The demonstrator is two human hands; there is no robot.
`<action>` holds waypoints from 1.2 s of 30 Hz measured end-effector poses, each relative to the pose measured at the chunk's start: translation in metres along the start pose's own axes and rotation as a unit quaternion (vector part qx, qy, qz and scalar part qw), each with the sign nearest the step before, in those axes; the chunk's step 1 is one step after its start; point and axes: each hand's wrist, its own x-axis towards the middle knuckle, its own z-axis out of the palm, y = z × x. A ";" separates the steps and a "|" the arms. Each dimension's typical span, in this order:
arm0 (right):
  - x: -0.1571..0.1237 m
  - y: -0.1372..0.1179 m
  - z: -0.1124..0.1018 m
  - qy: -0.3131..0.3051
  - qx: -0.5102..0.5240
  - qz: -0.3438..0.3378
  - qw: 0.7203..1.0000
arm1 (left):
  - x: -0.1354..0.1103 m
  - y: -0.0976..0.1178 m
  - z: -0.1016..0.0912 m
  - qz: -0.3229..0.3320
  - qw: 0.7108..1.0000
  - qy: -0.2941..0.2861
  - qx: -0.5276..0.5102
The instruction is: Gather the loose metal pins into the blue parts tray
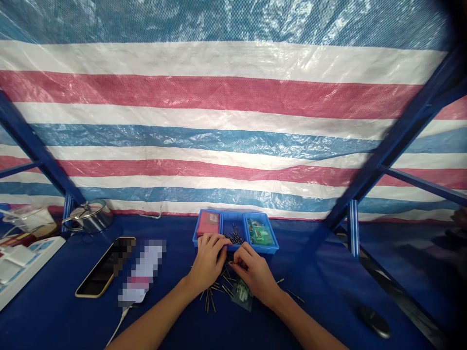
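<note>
My left hand (209, 257) is closed, with its fingers curled at the front edge of the blue divided box (268, 249). My right hand (255, 270) pinches close beside it; what either hand holds is too small or hidden to make out. Thin metal rods like drill bits (208, 297), dark with brass-coloured parts, lie scattered under and around both hands. More dark bits (235, 236) fill the box's middle compartment. A small clear plastic bag (242, 295) with pale contents lies below my right hand. Red packets (208, 223) sit in the left compartment, green packets (260, 232) in the right.
Two phones, one dark (104, 270) and one with a lit screen (142, 272) and a cable, lie at left. Behind them stand a metal pot (89, 217) and a white power strip (31, 267). A black oval object (374, 321) rests at right, near blue frame posts (353, 228).
</note>
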 end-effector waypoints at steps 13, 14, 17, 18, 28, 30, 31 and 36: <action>0.000 0.000 -0.002 -0.009 0.011 -0.008 1.000 | 0.000 0.000 0.000 0.000 1.000 -0.004 0.006; 0.000 0.000 -0.002 -0.011 0.011 -0.010 1.000 | 0.000 0.000 0.000 0.000 1.000 -0.005 0.005; 0.001 0.000 -0.001 -0.014 0.009 -0.011 1.000 | 0.000 -0.001 0.000 0.001 1.000 -0.004 0.005; 0.001 0.000 -0.001 -0.015 0.009 -0.010 1.000 | 0.000 -0.001 0.000 0.002 1.000 -0.003 0.006; -0.001 0.003 0.001 0.002 0.012 -0.007 1.000 | 0.000 -0.001 0.001 0.005 1.000 0.003 0.011; -0.001 0.004 0.002 0.006 0.006 -0.007 1.000 | -0.001 -0.002 0.001 0.003 1.000 0.001 0.004; -0.002 0.004 0.002 0.007 0.003 -0.007 1.000 | -0.001 -0.002 0.001 0.003 1.000 0.000 0.000; -0.002 0.003 0.001 0.012 -0.005 -0.009 1.000 | -0.001 -0.003 0.002 0.004 1.000 0.001 -0.001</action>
